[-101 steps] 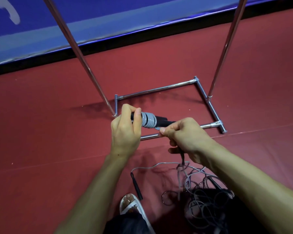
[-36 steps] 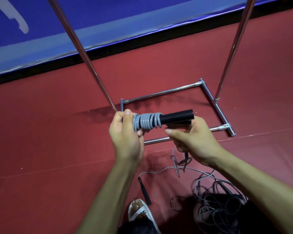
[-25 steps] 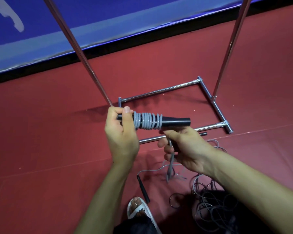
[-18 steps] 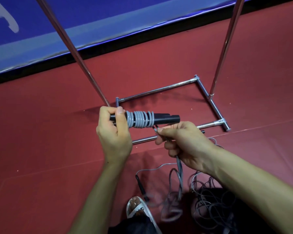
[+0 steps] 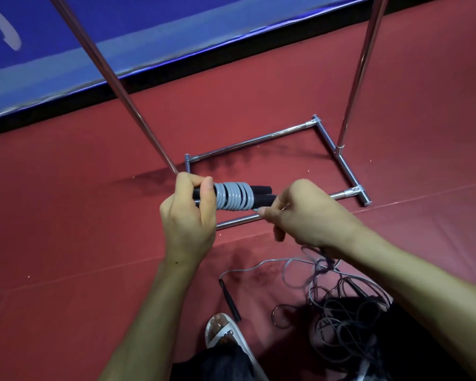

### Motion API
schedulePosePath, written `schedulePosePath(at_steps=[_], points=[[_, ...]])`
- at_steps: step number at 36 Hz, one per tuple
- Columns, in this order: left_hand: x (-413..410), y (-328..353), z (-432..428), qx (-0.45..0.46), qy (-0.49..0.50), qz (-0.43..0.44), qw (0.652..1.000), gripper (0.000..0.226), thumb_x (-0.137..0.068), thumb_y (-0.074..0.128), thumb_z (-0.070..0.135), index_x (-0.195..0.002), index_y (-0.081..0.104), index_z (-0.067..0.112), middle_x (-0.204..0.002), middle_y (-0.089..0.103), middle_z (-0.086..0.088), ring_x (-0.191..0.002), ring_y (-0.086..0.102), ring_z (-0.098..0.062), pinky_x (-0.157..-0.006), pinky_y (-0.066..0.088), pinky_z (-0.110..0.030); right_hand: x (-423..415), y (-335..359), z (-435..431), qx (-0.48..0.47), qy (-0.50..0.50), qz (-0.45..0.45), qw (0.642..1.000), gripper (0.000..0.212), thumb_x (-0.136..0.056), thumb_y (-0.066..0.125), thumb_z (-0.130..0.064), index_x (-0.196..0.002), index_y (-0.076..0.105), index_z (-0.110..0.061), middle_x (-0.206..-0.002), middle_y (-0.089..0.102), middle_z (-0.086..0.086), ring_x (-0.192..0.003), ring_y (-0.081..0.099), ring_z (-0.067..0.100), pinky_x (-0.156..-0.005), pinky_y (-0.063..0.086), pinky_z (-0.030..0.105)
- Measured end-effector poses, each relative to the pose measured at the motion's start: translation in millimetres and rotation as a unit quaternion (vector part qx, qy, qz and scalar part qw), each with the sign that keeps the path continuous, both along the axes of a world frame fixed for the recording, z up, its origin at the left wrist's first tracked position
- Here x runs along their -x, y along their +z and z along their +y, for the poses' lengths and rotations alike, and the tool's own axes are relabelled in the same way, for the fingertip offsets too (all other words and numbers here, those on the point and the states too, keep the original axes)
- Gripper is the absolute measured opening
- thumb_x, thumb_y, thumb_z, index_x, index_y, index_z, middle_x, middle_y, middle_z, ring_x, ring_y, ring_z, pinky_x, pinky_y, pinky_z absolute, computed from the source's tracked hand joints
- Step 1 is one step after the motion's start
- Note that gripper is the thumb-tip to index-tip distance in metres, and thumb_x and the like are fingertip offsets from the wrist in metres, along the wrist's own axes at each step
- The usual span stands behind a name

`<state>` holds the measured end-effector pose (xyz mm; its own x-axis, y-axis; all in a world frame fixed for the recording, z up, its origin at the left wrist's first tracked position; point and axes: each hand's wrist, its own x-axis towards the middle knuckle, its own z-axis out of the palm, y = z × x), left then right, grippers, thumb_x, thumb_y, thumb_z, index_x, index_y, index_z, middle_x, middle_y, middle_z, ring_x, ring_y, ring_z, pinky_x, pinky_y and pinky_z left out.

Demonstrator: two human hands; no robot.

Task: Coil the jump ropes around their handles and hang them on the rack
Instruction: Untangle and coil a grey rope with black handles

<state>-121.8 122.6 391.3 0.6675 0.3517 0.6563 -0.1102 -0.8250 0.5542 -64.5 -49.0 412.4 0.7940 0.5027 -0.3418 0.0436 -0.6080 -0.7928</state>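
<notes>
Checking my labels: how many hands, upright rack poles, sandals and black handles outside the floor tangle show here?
Hands: 2, left hand, right hand pinching grey rope
Upright rack poles: 2
Sandals: 1
Black handles: 3, two gripped in the left hand, one on the floor
Total: 8

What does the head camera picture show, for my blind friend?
A left hand grips black handles wrapped in grey jump rope, while the right hand pinches the rope. A metal rack stands behind on the red floor; more ropes lie tangled nearby.
</notes>
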Motion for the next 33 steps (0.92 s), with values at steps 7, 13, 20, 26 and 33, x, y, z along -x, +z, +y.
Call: schedulePosePath(at_steps=[7,13,20,26,33], points=[[-2.5,-0.9,-0.2,-0.017,-0.001,-0.001,1.000,0.023,-0.093,0.046,0.013,-0.076,0.052,-0.001,-0.060,0.043,0.002,-0.055,0.038,-0.014,-0.051,0.025,-0.015,-2.1,-6.4,0.5,0.000,-0.002,-0.113,0.994,0.026,-0.089,0.069,-0.030,-0.070,0.060,-0.014,-0.062,0.068,0.001,-0.067,0.060,0.023,-0.059,0.045,0.029],[-3.0,-4.1,3.7,-0.006,-0.030,0.035,0.999,0.025,-0.093,0.045,0.017,-0.076,0.052,0.000,-0.061,0.043,0.004,-0.055,0.038,-0.015,-0.052,0.026,-0.015,-12.9,-5.6,-4.2,0.010,0.042,-0.165,0.985,0.031,-0.091,0.066,-0.035,-0.064,0.056,-0.026,-0.059,0.055,0.004,-0.067,0.049,0.028,-0.059,0.032,0.031],[-0.3,0.0,2.1,0.011,-0.111,0.098,0.989,0.021,-0.093,0.045,0.021,-0.075,0.047,0.011,-0.056,0.042,0.001,-0.055,0.039,-0.020,-0.050,0.027,-0.014,-33.3,9.0,-18.8,-0.062,0.190,-0.099,0.975,0.016,-0.081,0.078,-0.026,-0.079,0.063,-0.020,-0.057,0.066,0.000,-0.046,0.050,0.004,-0.049,0.039,0.019],[-0.1,-0.9,3.8,0.002,-0.143,0.141,0.980,0.026,-0.094,0.046,0.023,-0.074,0.048,0.006,-0.056,0.044,-0.005,-0.057,0.039,-0.025,-0.051,0.027,-0.016,-41.6,-2.7,-22.9,0.021,0.266,-0.170,0.949,0.026,-0.073,0.081,-0.016,-0.076,0.061,-0.032,-0.063,0.064,-0.005,-0.057,0.053,0.007,-0.056,0.041,0.021],[2.1,0.3,6.6,0.064,-0.135,0.173,0.973,0.023,-0.093,0.050,0.017,-0.071,0.046,0.010,-0.058,0.039,0.006,-0.055,0.034,-0.010,-0.052,0.029,-0.022,-52.3,-13.9,-27.6,-0.057,0.285,-0.268,0.918,0.010,-0.078,0.081,-0.021,-0.078,0.071,-0.020,-0.084,0.059,-0.007,-0.066,0.052,0.001,-0.063,0.039,0.015]])
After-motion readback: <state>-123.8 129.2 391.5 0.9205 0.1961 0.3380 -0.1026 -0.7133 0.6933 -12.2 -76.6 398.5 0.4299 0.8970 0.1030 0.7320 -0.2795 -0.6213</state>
